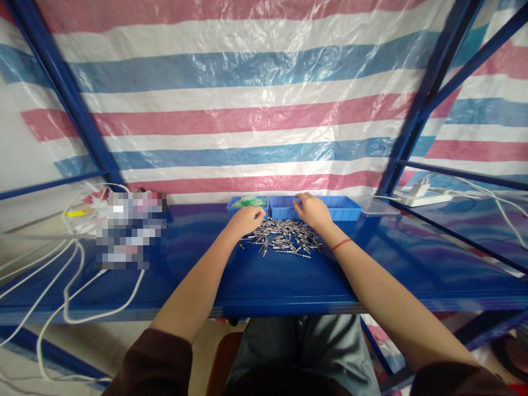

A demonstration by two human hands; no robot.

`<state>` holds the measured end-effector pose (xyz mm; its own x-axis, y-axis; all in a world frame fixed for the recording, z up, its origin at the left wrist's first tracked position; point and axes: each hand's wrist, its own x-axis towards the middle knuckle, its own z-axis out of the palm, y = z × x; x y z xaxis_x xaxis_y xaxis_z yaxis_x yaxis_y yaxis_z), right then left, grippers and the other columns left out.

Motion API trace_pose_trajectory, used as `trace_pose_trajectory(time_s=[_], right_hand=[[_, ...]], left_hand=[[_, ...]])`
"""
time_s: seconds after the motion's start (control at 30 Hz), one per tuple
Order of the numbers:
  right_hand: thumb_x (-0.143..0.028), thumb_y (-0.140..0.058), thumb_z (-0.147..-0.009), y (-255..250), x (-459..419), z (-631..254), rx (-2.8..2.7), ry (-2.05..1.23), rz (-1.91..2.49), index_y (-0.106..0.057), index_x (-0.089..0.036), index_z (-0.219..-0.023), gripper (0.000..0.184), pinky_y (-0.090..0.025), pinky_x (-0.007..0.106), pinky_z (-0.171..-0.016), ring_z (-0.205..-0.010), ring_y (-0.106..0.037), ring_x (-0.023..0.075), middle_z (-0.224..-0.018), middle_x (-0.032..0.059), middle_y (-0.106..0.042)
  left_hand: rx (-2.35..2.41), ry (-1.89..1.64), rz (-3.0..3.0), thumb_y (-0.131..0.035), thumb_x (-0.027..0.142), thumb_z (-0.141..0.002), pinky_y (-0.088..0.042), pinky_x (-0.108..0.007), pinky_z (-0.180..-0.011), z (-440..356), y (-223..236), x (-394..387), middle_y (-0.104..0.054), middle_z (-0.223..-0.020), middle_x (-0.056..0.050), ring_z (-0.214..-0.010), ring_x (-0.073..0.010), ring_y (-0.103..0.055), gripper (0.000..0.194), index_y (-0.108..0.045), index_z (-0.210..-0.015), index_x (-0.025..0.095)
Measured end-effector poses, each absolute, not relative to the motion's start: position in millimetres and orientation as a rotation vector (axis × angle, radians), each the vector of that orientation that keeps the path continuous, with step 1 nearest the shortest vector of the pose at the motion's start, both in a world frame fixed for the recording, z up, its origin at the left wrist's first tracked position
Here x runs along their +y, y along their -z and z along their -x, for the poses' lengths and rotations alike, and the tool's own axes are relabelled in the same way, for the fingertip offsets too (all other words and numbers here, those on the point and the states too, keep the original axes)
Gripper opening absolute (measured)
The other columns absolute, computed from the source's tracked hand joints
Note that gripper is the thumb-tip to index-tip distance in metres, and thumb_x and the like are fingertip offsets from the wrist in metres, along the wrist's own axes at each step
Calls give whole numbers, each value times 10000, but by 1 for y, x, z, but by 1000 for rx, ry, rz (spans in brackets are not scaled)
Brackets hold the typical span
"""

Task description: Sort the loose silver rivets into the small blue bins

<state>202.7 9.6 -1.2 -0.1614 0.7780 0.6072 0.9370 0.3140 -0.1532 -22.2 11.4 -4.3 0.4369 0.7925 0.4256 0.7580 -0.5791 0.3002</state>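
A heap of several small metal rivets lies on the blue shelf in front of me. My left hand rests at the heap's left edge with its fingers curled down onto the rivets. My right hand sits at the heap's far right side, fingers bent and touching the near wall of a blue bin. What either hand holds under its fingers is hidden. A second small blue bin with green contents stands left of the first.
A clear plastic tray stands right of the bins. White cables loop over the shelf's left part beside a blurred box. A white power strip lies on the right side shelf. Blue frame posts and striped tarp enclose the space.
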Motion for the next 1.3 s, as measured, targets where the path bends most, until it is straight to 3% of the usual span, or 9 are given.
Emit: trace_pose_trajectory(time_s=[0.2, 0.33, 0.63, 0.87, 1.03, 1.13, 1.3], right_hand=[[-168, -520, -794, 9, -13, -170, -2421, -47, 841, -680, -167, -990, 253, -446, 306, -843, -907, -617, 181, -993, 75, -683], [-86, -504, -779, 18, -14, -160, -2544, -94, 657, -688, -184, -971, 284, -444, 320, -844, -906, -613, 171, -989, 67, -678], [-130, -547, -778, 20, -14, -156, -2590, 23, 761, -664, -175, -801, 127, -406, 298, -790, -830, -575, 174, -857, 64, -638], [-136, -535, -790, 21, -12, -158, -2612, 33, 801, -648, -171, -790, 118, -372, 292, -786, -813, -546, 168, -863, 68, -621], [-91, -470, -787, 12, -16, -166, -2485, 78, 995, -605, -159, -748, 156, -368, 281, -758, -754, -538, 163, -763, 61, -610], [-118, -454, -802, 8, -16, -171, -2293, -56, 1097, -586, -157, -775, 140, -372, 259, -688, -685, -527, 145, -735, 41, -613], [-274, -459, -838, 11, -12, -172, -2080, -316, 1030, -566, -154, -802, 164, -383, 248, -627, -634, -512, 129, -698, 11, -587]], left_hand=[[1465, -609, -2546, -445, 157, -754, -450, -246, -720, 31, 3, 13, -704, -894, -22, -794, -165, -627, 295, -680, -927, 192], [1424, -574, -2557, -435, 158, -747, -449, -235, -722, 31, 3, 13, -707, -879, -14, -802, -157, -631, 295, -681, -905, 195], [1327, -602, -2562, -466, 185, -737, -448, -231, -700, 22, 5, 6, -709, -876, -22, -804, -173, -625, 273, -698, -878, 210], [1299, -647, -2514, -489, 206, -743, -451, -245, -669, 21, 6, 4, -699, -799, -20, -735, -175, -615, 222, -695, -826, 204], [1228, -804, -2372, -511, 134, -711, -471, -254, -693, 19, 8, 8, -686, -844, -28, -705, -144, -608, 294, -653, -965, 177], [1073, -879, -2214, -556, 171, -726, -479, -248, -694, 12, 10, 7, -671, -913, -44, -727, -126, -611, 313, -613, -1034, 165], [986, -1100, -2046, -606, 272, -752, -481, -249, -672, 0, 9, 2, -661, -883, -65, -728, -127, -607, 196, -628, -894, 137]])
